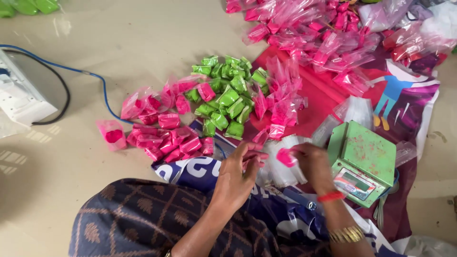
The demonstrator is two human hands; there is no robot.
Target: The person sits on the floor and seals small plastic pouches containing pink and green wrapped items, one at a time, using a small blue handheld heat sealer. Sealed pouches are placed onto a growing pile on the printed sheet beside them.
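Both hands, left hand and right hand, pinched one clear pouch of pink powder near the green scale, on the floor.

- A heap of folded green packets is lying in the middle of the floor.
- Sealed pink packets are clustering just left of the green heap, one of them sitting a little apart on the left.
- A large pile of clear bags with pink powder is spreading along the far edge of the printed sheet.
- A green weighing scale is resting on the near right part of that sheet.
- A stack of empty clear bags is lying just beyond the scale.
- A white device is sitting at the left edge of the floor, with a blue cable and a black one trailing from it.
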